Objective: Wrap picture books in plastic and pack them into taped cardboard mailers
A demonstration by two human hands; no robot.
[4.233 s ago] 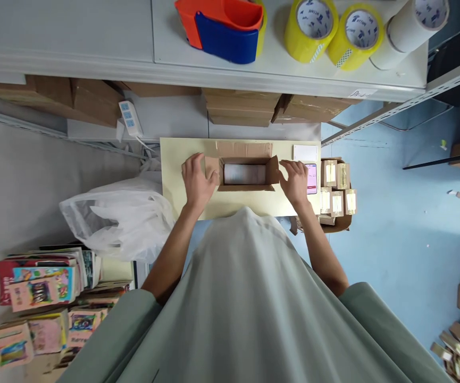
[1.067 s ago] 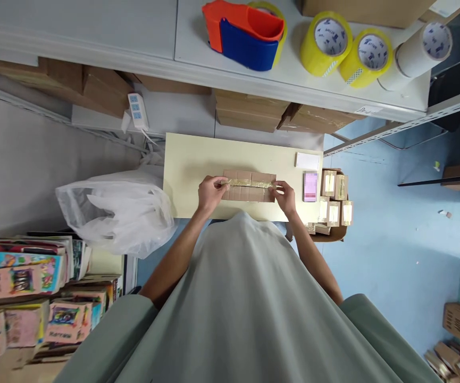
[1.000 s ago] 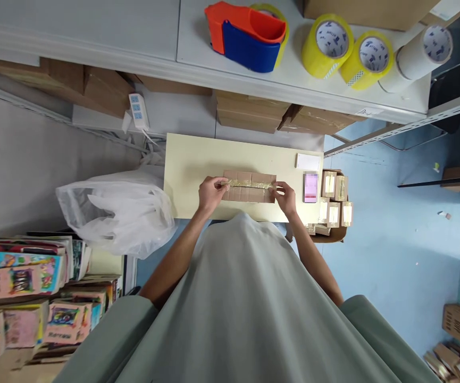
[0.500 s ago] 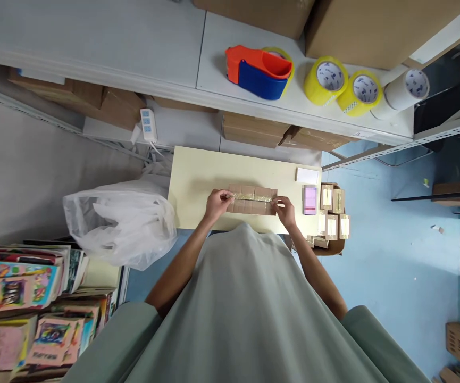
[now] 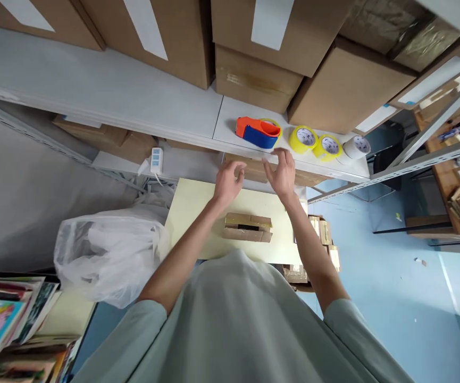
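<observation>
A small closed cardboard box (image 5: 248,227) with yellowish tape along its top lies on the pale yellow table (image 5: 198,213). Both my hands are raised above it toward the white shelf (image 5: 230,125). My left hand (image 5: 228,181) is open, fingers loosely curled, holding nothing. My right hand (image 5: 281,170) is open with fingers stretched up, just below the orange and blue tape dispenser (image 5: 257,132) on the shelf edge.
Two yellow tape rolls (image 5: 303,139) and a white roll (image 5: 356,147) sit beside the dispenser. Large cardboard boxes (image 5: 253,74) fill the shelf behind. A white plastic bag (image 5: 106,252) hangs left of the table, books (image 5: 2,314) lower left, small taped boxes (image 5: 325,239) right.
Both hands let go of the tape on the box and rose toward the shelf. The view tilted up, showing the big boxes on the shelf.
</observation>
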